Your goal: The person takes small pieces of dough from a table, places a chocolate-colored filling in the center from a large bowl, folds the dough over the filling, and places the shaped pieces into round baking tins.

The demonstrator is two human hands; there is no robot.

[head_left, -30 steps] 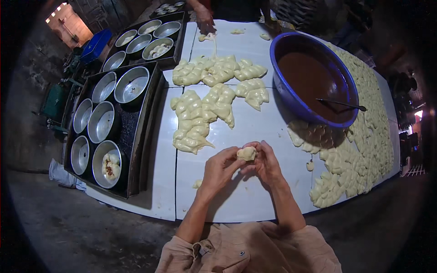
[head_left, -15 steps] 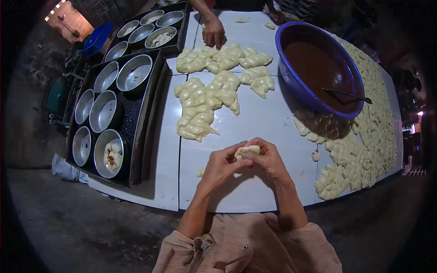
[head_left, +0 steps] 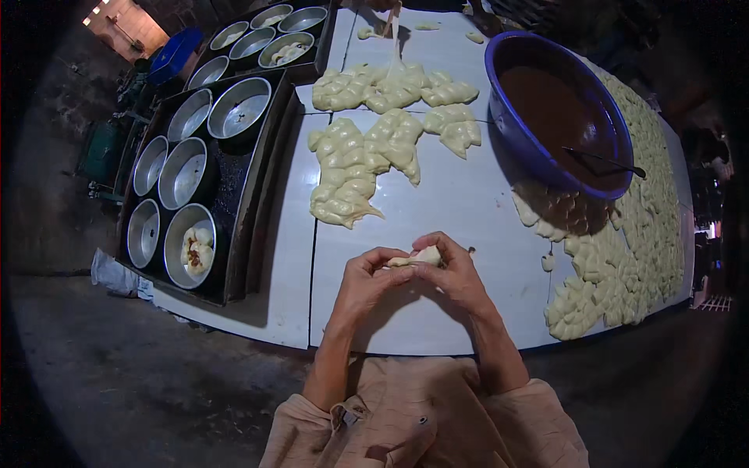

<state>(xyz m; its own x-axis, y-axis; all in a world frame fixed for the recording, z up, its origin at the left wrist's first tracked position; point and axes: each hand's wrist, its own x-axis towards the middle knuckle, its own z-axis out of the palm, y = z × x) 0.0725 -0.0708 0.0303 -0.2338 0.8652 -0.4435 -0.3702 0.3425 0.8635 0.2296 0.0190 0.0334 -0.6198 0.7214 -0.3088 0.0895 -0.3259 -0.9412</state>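
Just above the near part of the white table, my left hand (head_left: 368, 277) and my right hand (head_left: 452, 273) pinch a small piece of pale dough (head_left: 426, 256) between thumbs and fingers. Both hands are closed on it, and the fingers hide part of the dough. Beyond my hands lie clumps of divided, shiny dough (head_left: 343, 173). At the far edge, another person's hand (head_left: 380, 5), mostly cut off, draws a stretched strand of dough (head_left: 395, 39) up from a clump.
Round metal pans (head_left: 183, 173) stand in a dark tray (head_left: 234, 273) on the left; the nearest holds dough with brown filling (head_left: 197, 251). A blue basin (head_left: 515, 136) of brown filling (head_left: 554, 101) with a spoon (head_left: 605, 160) stands right. Many dough pieces (head_left: 608, 285) cover the right side.
Between my fingers the dough has become flatter and wider as my hands moved slightly apart. The other person's hand has pulled away toward the far edge, stretching a dough strand.
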